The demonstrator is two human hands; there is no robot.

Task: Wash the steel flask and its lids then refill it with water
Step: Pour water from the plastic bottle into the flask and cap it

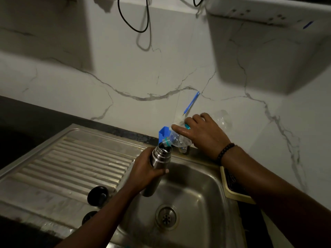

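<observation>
Nearest the camera, two bare forearms reach forward over a steel sink, whose drain lies low in the basin. On the ribbed drainboard to the left sit two black lids, one near the basin's edge and a second closer to the camera, partly hidden by the left forearm.

Above the basin, the left hand wraps its fingers round the middle of the steel flask, which is held tilted with its open mouth pointing up and back. The right hand, wearing a dark beaded bracelet at the wrist, grips a clear plastic bottle from above, fingers spread over its crumpled body. That bottle is tipped steeply, its teal-ringed neck angled down and just over the flask's mouth; whether water is running cannot be made out.

Just behind the flask's mouth a blue plastic piece sits at the sink's back rim, and a thin blue stick leans against the white marble-veined wall. At the right of the sink, a cream-edged tray shows beneath the right forearm. Farther up, a black cable loops down the wall, and a white socket strip runs along the upper right.
</observation>
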